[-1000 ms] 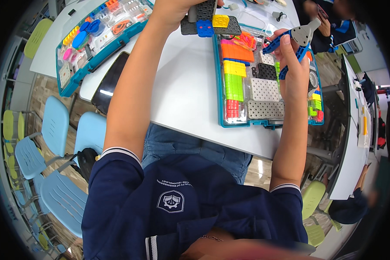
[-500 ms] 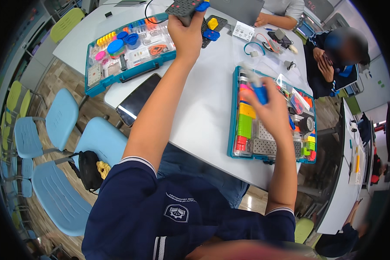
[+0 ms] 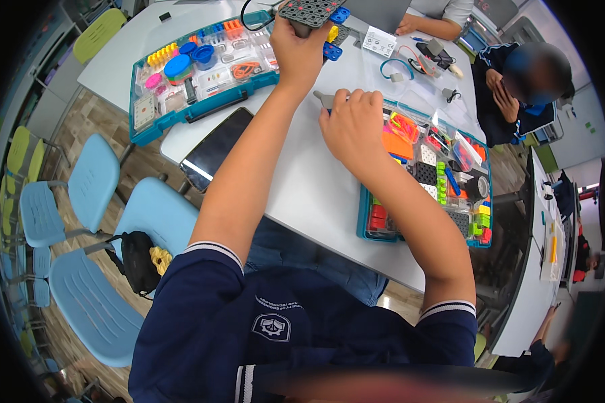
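Note:
Held up over the far side of the table, my left hand (image 3: 299, 60) grips a dark grey perforated building-block assembly (image 3: 309, 12). Blue pieces (image 3: 331, 51) and a yellow piece (image 3: 333, 33) show at its right side; its underside is hidden by my fingers. My right hand (image 3: 356, 124) is closed around a tool whose grey tip (image 3: 323, 99) sticks out to the left; most of the tool is hidden in my grip. This hand is in the air between the assembly and the teal parts case (image 3: 363, 218), with the forearm crossing over that case.
A second teal case (image 3: 154, 131) with small parts and round tubs stands left; a black phone (image 3: 216, 149) lies before it. Behind are a laptop (image 3: 376, 17), white box (image 3: 380, 41) and cables (image 3: 396, 67). Two people sit across the table. Blue chairs (image 3: 94, 178) stand left.
My right hand has swung left and away from over the right case, carrying the grey-and-blue tool toward the assembly. My left hand has shifted slightly right with the assembly.

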A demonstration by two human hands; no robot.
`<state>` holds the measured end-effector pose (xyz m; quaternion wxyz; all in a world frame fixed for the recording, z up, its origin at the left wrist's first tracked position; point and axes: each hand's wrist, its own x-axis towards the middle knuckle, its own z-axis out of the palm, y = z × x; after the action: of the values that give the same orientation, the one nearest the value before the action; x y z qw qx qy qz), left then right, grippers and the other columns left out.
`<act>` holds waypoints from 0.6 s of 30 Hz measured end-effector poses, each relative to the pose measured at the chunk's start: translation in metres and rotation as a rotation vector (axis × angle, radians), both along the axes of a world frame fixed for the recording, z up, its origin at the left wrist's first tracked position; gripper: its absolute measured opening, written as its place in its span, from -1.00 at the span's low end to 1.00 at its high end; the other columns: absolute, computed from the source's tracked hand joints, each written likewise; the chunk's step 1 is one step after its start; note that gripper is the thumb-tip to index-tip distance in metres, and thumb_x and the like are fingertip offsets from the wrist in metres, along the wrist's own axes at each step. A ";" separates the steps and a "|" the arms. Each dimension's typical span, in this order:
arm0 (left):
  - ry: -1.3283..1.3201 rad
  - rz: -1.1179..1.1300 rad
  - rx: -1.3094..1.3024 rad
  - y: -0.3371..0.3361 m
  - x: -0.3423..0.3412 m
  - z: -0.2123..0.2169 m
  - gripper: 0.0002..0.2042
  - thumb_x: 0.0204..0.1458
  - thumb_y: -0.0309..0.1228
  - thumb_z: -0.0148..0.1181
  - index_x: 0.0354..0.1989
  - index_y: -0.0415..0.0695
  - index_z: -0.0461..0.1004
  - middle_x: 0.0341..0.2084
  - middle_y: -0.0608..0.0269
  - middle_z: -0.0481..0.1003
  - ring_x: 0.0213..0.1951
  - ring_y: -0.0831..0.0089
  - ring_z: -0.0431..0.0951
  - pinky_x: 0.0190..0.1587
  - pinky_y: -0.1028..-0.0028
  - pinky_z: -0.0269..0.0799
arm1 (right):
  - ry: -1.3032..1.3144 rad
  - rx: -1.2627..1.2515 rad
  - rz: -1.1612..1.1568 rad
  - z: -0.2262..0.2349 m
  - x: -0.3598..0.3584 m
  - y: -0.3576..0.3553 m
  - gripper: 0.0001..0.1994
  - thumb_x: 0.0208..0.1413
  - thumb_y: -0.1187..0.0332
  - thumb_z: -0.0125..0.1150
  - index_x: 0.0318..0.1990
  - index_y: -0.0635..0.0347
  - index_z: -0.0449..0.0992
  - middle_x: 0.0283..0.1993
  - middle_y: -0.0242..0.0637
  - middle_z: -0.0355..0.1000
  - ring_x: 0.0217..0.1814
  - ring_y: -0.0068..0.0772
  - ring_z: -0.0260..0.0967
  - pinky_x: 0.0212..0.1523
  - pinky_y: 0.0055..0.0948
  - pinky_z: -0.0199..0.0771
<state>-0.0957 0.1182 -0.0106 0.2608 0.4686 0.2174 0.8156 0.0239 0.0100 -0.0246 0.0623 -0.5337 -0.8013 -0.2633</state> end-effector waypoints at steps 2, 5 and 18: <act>0.028 0.012 0.002 -0.002 0.003 0.002 -0.69 0.11 -0.52 0.39 -0.03 -0.27 0.44 -0.15 0.17 0.62 -0.17 0.52 0.64 -0.09 0.48 0.60 | -0.037 -0.071 -0.014 -0.001 -0.005 0.008 -0.75 0.16 0.24 0.20 -0.17 0.25 0.51 -0.29 -0.14 0.48 -0.26 -0.17 0.50 -0.15 -0.22 0.37; 0.074 0.081 0.017 -0.005 0.005 0.004 -0.69 0.15 -0.41 0.38 -0.03 -0.27 0.45 -0.21 0.19 0.61 -0.24 0.48 0.62 -0.15 0.44 0.58 | -0.061 -0.151 -0.074 -0.007 -0.012 0.018 -0.79 0.13 0.34 0.19 -0.14 0.25 0.50 -0.26 -0.15 0.51 -0.26 -0.17 0.58 -0.19 -0.24 0.50; -0.238 -0.302 -0.265 -0.009 0.005 0.017 -0.78 0.26 -0.31 0.26 -0.09 -0.20 0.47 -0.29 0.20 0.57 -0.34 0.46 0.59 -0.28 0.45 0.55 | 0.213 -0.182 0.040 0.005 0.016 0.010 -0.76 0.21 0.28 0.21 -0.09 0.25 0.51 -0.26 -0.08 0.58 -0.22 -0.14 0.61 -0.23 -0.22 0.58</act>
<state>-0.0910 0.1087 0.0062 0.4630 0.3580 0.2177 0.7811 0.0397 0.0204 -0.0197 0.1034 -0.5461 -0.8211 -0.1302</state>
